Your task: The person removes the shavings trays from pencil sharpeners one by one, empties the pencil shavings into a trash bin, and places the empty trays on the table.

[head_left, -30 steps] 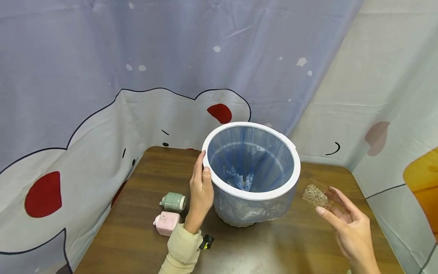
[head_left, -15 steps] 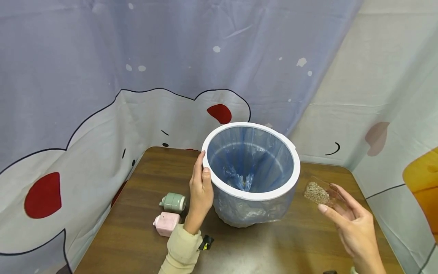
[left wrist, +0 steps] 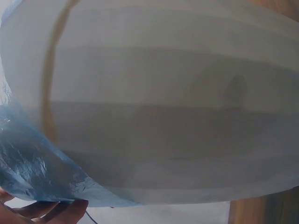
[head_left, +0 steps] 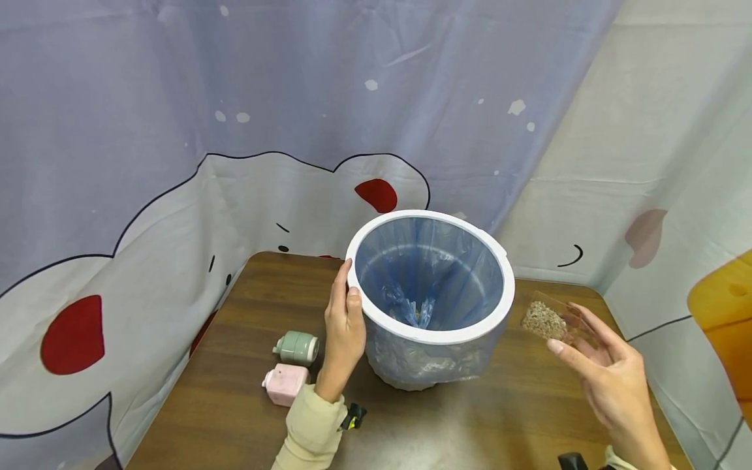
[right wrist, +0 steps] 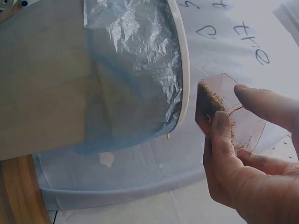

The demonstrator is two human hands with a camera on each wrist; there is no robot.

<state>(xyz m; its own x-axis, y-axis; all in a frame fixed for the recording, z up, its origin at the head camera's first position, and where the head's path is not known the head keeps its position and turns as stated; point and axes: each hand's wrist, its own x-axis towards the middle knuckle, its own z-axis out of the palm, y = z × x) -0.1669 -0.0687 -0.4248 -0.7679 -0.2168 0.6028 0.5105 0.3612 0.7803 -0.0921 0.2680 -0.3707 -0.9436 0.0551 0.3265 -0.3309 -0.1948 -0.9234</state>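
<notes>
Clear plastic box (head_left: 545, 320) hangs slightly higher now in head view, its grains still outside the bin (head_left: 433, 337) beside it; left grip (head_left: 344, 329) rests unclenched against that. Left wrist: fingertips (left wrist: 74, 210) touch liner (left wrist: 37, 161). Right wrist: right grip (right wrist: 252, 182) pinches box.

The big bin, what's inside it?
Inside the bin is a blue plastic bag, crumpled at the bottom. The bag hides whatever lies beneath it.
</notes>
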